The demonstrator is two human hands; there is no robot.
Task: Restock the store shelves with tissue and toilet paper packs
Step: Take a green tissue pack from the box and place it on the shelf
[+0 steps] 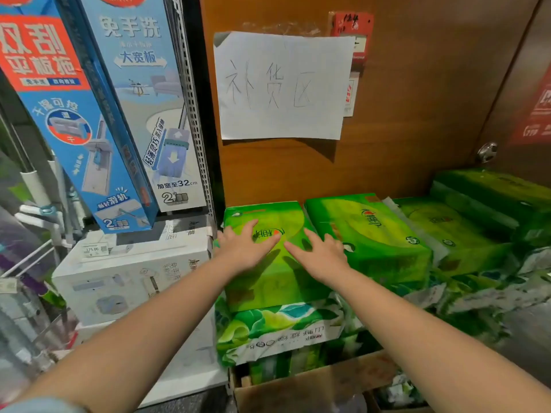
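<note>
Both bare forearms are reaching in from the bottom of the view, and the left hand (243,247) and right hand (320,254) are lying flat, fingers spread wide and not curled round anything, on top of 1 green tissue pack (269,263). That pack is sitting at the top of a stack, over a leaf-print pack (277,329) that's poking out of a cardboard box (313,386). Another green pack (366,234) is sitting just beside it on the right, with more green packs (483,210) piled further right against the wooden panel (402,114) with the handwritten paper sign (283,84). My worry: the plastic wrap is looking slick, so flat palms could be sliding, and the stack underneath is looking uneven enough that lifting carelessly could be dragging the neighbour down too.
</note>
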